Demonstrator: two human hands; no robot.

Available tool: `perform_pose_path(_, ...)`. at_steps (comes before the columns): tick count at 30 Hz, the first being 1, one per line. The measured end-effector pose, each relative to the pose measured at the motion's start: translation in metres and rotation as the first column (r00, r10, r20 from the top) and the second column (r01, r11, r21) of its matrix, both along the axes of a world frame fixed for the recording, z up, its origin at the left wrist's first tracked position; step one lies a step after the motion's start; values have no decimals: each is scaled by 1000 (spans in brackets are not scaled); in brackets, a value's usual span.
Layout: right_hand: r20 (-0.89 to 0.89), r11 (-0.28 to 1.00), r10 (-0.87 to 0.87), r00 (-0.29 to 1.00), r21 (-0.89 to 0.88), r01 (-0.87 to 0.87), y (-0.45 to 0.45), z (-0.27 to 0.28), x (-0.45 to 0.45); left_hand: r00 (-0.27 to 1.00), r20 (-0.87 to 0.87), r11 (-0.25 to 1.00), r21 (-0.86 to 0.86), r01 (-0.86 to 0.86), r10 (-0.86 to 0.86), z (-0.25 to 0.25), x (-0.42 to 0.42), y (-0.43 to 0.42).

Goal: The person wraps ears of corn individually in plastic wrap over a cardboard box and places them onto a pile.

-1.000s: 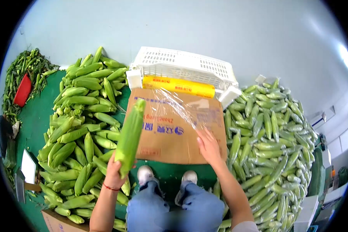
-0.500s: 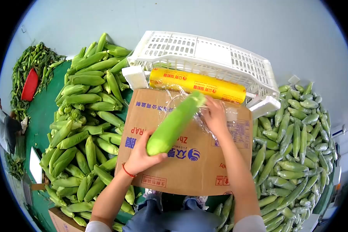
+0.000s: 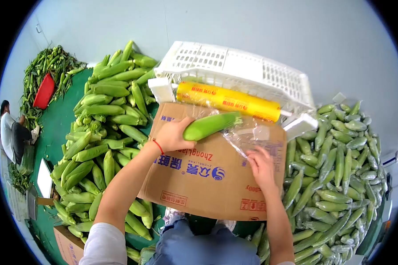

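Observation:
My left hand (image 3: pixel 176 134) grips the thick end of a green corn ear in its husk (image 3: pixel 213 125). The ear lies nearly level above a cardboard box (image 3: pixel 208 194), its tip pointing right. Clear cling film (image 3: pixel 251 134) stretches from a yellow film roll (image 3: pixel 227 100) down over the box top, with the ear's tip against it. At the film's lower edge, my right hand (image 3: pixel 262 168) has its fingers drawn together on the film; the exact grip is partly hidden.
A white plastic crate (image 3: pixel 239 62) stands behind the roll, with white blocks at the roll's ends. Unwrapped corn (image 3: pixel 101 110) is heaped on the left, film-wrapped corn (image 3: pixel 336 198) on the right. Far left, a person (image 3: pixel 15 132) sits near a red scoop-like container (image 3: pixel 44 91).
The corn ear has gone from steeply slanted to nearly level, my left hand moving up and away. My right hand has come down and right, drawing film toward me.

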State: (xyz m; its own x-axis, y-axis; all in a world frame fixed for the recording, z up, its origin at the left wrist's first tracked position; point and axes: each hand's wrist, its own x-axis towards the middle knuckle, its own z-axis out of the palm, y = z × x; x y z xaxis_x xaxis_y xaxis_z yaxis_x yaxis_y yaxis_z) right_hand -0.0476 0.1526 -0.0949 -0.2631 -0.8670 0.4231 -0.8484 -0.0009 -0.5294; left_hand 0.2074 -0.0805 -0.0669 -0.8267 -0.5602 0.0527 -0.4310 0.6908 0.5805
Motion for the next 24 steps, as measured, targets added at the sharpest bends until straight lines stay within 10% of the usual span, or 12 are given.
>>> perform_pose_path(2,503,995,-28,864,98,-24,16,0,2,998,-55,1000,-7,-18,17,9,11,12)
perform_pose_path(6,643,999,-31,765,-6,45,64,16,-7,993,-114,988,148,40,-23,18,59,62)
perform_pose_path(15,431,983,-164,887,144,112,181,-3,75,904,-267,757,647,-89,334,50,213,163)
perform_pose_path(16,-6,986,-152,988,69,152,183,10,90,905,-232,770,622,-145,357,45,223,168)
perform_pose_path(22,202,970,-207,957,168,175,179,-15,97,849,-241,862,329,-385,471,31,210,185)
perform_pose_path(24,149,965,-213,966,184,185,176,-11,100,943,-251,968,-66,-243,219,48,179,183)
